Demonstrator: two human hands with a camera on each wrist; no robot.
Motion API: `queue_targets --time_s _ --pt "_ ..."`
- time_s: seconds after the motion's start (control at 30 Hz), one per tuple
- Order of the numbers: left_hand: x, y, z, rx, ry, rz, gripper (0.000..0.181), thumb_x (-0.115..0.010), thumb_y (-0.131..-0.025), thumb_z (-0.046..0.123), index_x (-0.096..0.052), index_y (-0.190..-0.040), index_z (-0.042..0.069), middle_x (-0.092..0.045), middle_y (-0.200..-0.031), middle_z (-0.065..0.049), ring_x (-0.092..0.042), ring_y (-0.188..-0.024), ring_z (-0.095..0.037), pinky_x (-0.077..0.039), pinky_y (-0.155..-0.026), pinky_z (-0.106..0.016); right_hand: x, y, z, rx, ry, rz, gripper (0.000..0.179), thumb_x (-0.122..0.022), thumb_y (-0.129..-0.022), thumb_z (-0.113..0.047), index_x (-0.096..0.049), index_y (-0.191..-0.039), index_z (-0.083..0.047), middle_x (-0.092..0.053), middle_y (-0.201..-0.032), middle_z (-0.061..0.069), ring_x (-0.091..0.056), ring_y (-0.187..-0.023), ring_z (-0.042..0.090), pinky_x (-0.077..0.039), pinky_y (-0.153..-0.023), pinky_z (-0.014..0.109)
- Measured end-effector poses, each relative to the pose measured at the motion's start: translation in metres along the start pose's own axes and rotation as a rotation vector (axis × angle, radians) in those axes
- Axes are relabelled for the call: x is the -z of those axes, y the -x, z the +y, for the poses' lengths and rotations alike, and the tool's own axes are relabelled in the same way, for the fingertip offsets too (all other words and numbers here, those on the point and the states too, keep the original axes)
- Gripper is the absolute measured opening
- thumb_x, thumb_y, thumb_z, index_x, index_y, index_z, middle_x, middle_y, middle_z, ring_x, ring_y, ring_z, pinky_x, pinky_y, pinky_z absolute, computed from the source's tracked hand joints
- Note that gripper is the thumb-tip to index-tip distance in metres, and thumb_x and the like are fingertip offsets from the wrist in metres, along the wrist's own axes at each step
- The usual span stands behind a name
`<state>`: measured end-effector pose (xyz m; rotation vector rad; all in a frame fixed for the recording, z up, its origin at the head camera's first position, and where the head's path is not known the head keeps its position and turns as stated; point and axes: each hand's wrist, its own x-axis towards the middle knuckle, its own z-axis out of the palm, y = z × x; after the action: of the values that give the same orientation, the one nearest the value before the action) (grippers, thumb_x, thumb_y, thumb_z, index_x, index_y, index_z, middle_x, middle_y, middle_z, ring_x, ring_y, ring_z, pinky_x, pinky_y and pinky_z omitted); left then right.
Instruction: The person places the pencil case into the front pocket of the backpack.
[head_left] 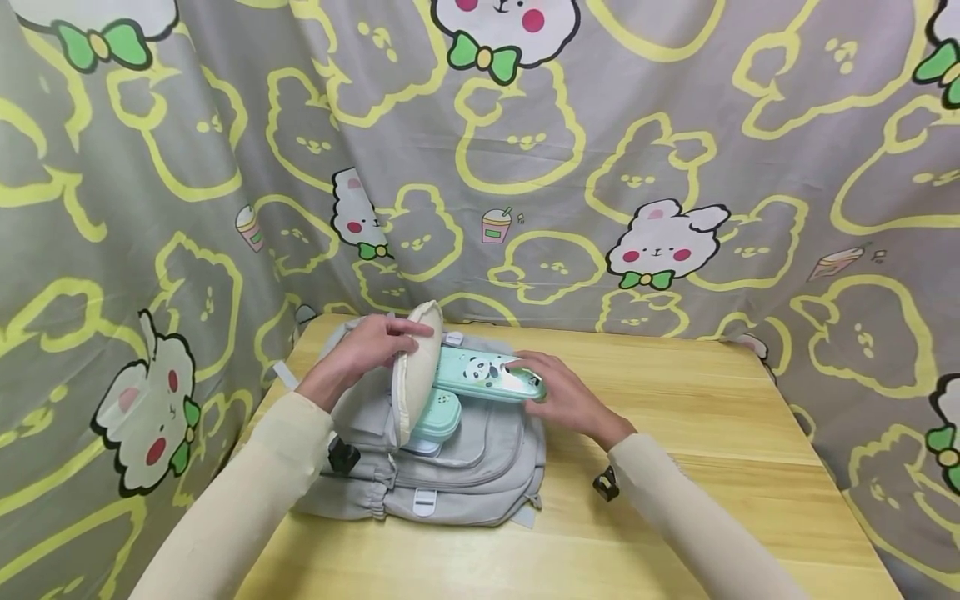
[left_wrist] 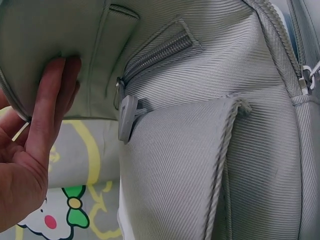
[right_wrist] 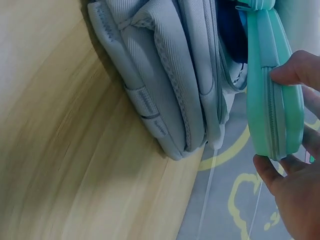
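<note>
A grey backpack (head_left: 480, 492) lies on the table with its front flap (head_left: 417, 375) lifted, pale lining toward the right. My left hand (head_left: 369, 343) holds that flap near its upper edge; in the left wrist view its fingers (left_wrist: 47, 107) lie along the grey fabric. My right hand (head_left: 564, 393) grips the outer end of a mint-green zipped pencil case (head_left: 468, 368) printed with a panda. The case's other end passes behind the flap. Below it, a smaller mint-green case (head_left: 442, 417) pokes out from the backpack, over a pale blue item (head_left: 422, 447).
Wooden table (head_left: 675, 383) surrounds the backpack, with more of its surface on the right. A grey cartoon-print curtain (head_left: 555, 275) hangs behind and along both sides. White buckles (head_left: 424, 502) and a side zip pull (left_wrist: 310, 75) show on the backpack.
</note>
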<state>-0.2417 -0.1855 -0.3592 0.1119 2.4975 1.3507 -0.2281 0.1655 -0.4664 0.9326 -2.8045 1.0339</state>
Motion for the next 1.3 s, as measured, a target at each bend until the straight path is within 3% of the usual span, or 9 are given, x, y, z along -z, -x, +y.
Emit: queue_targets --time_s 0.1,0.17,0.27,0.8,1.03,1.3 --pt "0.0 0.0 0.0 -0.007 0.01 0.004 0.042 -0.068 -0.096 0.012 -0.078 -0.136 0.015 -0.066 -0.132 -0.012 -0.05 -0.071 -0.014 -0.051 -0.076 -0.032 -0.002 -0.003 -0.001 -0.003 -0.006 -0.01 0.064 -0.078 -0.088 -0.009 -0.064 -0.15 -0.015 -0.049 -0.168 0.015 -0.044 -0.156 0.041 -0.036 -0.126 0.063" --pt "0.0 -0.001 -0.001 -0.014 0.014 0.006 0.041 -0.067 -0.097 0.012 -0.078 -0.137 0.014 -0.064 -0.146 -0.01 -0.052 -0.075 -0.016 -0.05 -0.077 -0.032 -0.003 -0.004 -0.002 -0.011 -0.011 -0.017 0.063 -0.079 -0.089 -0.009 -0.064 -0.15 -0.016 -0.048 -0.168 0.015 -0.043 -0.156 0.04 -0.036 -0.126 0.063" --pt "-0.001 0.0 0.001 -0.018 0.016 0.01 0.041 -0.067 -0.098 0.012 -0.078 -0.137 0.015 -0.061 -0.153 -0.011 -0.055 -0.085 -0.018 -0.049 -0.079 -0.032 -0.004 -0.006 -0.003 0.002 -0.006 -0.016 0.063 -0.079 -0.089 -0.009 -0.064 -0.15 -0.015 -0.049 -0.168 0.014 -0.044 -0.156 0.041 -0.036 -0.126 0.063" --pt "-0.003 -0.001 0.002 -0.022 0.034 0.002 0.042 -0.068 -0.097 0.012 -0.078 -0.138 0.016 -0.061 -0.154 -0.009 -0.053 -0.092 -0.021 -0.048 -0.08 -0.031 -0.026 -0.021 -0.014 0.024 -0.025 -0.054 0.063 -0.082 -0.094 -0.013 -0.061 -0.153 -0.017 -0.044 -0.172 0.012 -0.039 -0.16 0.037 -0.032 -0.13 0.059" --pt "-0.002 -0.002 -0.003 -0.016 0.056 0.011 0.042 -0.068 -0.097 0.012 -0.078 -0.138 0.015 -0.057 -0.16 -0.01 -0.054 -0.111 -0.024 -0.05 -0.083 -0.032 -0.028 -0.015 -0.01 0.019 -0.064 -0.01 0.063 -0.083 -0.096 -0.019 -0.06 -0.154 -0.017 -0.043 -0.171 0.013 -0.039 -0.16 0.037 -0.035 -0.128 0.06" --pt "-0.001 0.0 -0.005 -0.011 0.063 0.01 0.043 -0.068 -0.098 0.013 -0.077 -0.14 0.016 -0.055 -0.163 -0.011 -0.055 -0.121 -0.025 -0.051 -0.088 -0.032 -0.027 -0.006 -0.001 0.029 -0.08 0.048 0.057 -0.085 -0.096 -0.026 -0.065 -0.149 -0.02 -0.051 -0.166 0.009 -0.046 -0.156 0.034 -0.041 -0.124 0.06"
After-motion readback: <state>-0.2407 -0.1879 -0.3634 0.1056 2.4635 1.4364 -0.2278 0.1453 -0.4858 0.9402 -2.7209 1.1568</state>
